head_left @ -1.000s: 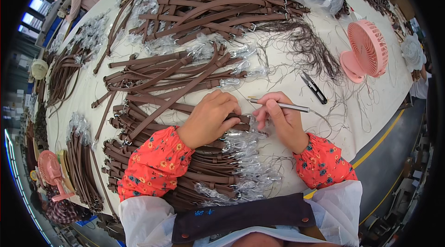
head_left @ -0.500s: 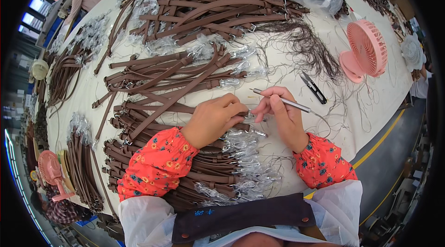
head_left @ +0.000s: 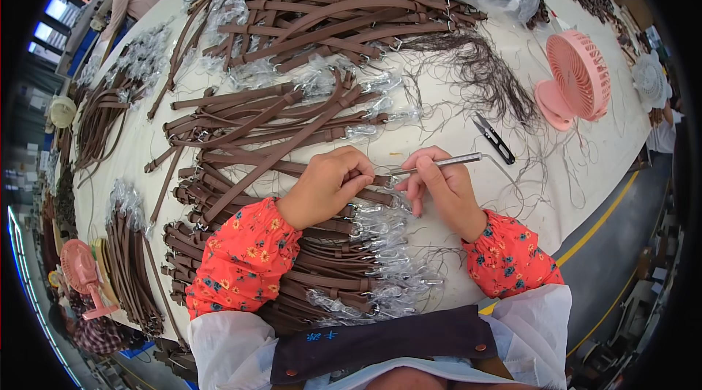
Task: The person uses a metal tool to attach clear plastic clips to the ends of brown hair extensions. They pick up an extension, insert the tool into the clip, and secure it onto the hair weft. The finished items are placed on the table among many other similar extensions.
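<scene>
Two hands work on one brown strap end at the middle of the counter (head_left: 409,143).
The left hand (head_left: 329,184) has its grip closed on the strap (head_left: 376,180), pinning it steady; the right hand (head_left: 442,189) pinches a thin metal tool (head_left: 439,163) like a pen, tip at the strap end.

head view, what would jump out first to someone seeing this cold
Heaps of brown straps cover the pale table, many with ends wrapped in clear plastic. At the centre, the left hand presses on a strap end while the right hand holds a slim metal tool to it. A pink desk fan stands at the far right, with black snips beside it.
</scene>
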{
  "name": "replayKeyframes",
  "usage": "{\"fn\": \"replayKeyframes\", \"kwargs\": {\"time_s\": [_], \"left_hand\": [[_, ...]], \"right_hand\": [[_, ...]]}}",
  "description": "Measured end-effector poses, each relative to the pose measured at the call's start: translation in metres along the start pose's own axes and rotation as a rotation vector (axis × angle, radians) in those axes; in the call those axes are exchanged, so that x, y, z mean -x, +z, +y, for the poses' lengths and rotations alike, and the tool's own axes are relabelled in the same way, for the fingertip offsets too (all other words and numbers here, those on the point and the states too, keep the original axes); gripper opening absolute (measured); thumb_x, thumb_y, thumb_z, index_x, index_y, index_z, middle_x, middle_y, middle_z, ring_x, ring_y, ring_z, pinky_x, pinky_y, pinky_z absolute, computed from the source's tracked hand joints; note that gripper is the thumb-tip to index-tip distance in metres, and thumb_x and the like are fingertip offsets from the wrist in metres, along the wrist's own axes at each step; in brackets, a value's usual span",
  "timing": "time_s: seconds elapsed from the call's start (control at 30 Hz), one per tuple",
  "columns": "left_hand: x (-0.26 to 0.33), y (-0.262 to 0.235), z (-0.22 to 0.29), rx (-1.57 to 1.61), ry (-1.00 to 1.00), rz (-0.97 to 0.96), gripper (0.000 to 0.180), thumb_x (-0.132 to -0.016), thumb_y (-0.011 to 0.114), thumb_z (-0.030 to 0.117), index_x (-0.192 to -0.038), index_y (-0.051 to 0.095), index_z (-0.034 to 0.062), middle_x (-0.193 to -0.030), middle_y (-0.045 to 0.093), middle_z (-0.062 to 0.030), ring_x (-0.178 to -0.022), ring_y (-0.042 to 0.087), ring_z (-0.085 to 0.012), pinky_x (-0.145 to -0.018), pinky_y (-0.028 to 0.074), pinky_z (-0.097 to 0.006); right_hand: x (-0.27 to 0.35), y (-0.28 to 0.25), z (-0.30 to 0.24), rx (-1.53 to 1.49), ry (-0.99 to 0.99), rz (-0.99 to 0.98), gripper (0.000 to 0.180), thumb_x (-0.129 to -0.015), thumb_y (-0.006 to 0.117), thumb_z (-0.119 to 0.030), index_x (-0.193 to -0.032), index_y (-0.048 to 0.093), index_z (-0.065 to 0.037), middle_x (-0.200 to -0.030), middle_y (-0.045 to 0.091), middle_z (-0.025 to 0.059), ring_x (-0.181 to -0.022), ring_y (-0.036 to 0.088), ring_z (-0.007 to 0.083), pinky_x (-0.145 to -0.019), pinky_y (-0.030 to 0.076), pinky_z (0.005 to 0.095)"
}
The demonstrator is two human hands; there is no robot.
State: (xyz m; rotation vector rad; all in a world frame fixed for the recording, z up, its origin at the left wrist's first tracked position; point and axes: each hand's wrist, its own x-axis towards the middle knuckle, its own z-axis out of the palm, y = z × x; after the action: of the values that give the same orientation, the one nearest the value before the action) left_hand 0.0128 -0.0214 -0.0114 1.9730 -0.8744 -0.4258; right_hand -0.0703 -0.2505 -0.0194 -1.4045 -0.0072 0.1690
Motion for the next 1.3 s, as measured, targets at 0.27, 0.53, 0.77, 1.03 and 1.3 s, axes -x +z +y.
{"fn": "replayKeyframes", "kwargs": {"time_s": [0.27,0.53,0.77,1.03,1.3], "left_hand": [[-0.001,-0.004,-0.001,0.076,-0.039,-0.038,0.009,-0.088,0.071,0.004,-0.093,0.066,-0.0020,-0.084,0.065,-0.0098,-0.070,0.063,-0.0159,-0.065,0.051,-0.030],[0.000,-0.003,-0.001,0.100,-0.033,-0.054,0.009,-0.088,0.071,0.005,-0.092,0.065,-0.0010,-0.084,0.063,-0.0085,-0.068,0.061,-0.0156,-0.063,0.050,-0.030],[0.001,-0.004,-0.002,0.109,0.000,-0.074,0.009,-0.088,0.071,0.005,-0.092,0.065,0.0002,-0.084,0.063,-0.0079,-0.068,0.060,-0.0158,-0.063,0.049,-0.030],[0.002,-0.006,-0.003,0.113,-0.013,-0.092,0.008,-0.088,0.072,0.005,-0.093,0.066,0.0005,-0.086,0.063,-0.0052,-0.071,0.059,-0.0118,-0.064,0.048,-0.027],[0.000,0.004,0.006,-0.011,0.054,0.045,0.014,-0.085,0.074,0.002,-0.097,0.067,0.0009,-0.090,0.060,-0.0065,-0.069,0.059,-0.0144,-0.061,0.049,-0.028]], "right_hand": [[0.001,0.001,-0.003,0.070,0.071,-0.055,0.036,-0.108,0.046,-0.032,-0.107,0.061,0.000,-0.070,0.062,0.0037,-0.052,0.057,0.0077,-0.050,0.046,0.0213],[0.001,0.000,-0.005,0.102,0.095,-0.082,0.036,-0.108,0.046,-0.033,-0.111,0.058,0.000,-0.073,0.064,0.0077,-0.052,0.058,0.0104,-0.053,0.048,0.0222],[0.001,0.001,-0.005,0.090,0.101,-0.087,0.036,-0.108,0.046,-0.034,-0.111,0.058,0.000,-0.075,0.064,0.0082,-0.053,0.058,0.0107,-0.052,0.048,0.0224],[0.000,0.001,-0.006,0.098,0.090,-0.094,0.037,-0.108,0.045,-0.034,-0.111,0.058,0.000,-0.075,0.064,0.0085,-0.053,0.058,0.0108,-0.052,0.048,0.0223],[0.000,0.003,0.000,0.041,0.054,-0.014,0.037,-0.108,0.045,-0.034,-0.106,0.061,0.000,-0.070,0.062,0.0030,-0.051,0.058,0.0069,-0.046,0.043,0.0204]]}}
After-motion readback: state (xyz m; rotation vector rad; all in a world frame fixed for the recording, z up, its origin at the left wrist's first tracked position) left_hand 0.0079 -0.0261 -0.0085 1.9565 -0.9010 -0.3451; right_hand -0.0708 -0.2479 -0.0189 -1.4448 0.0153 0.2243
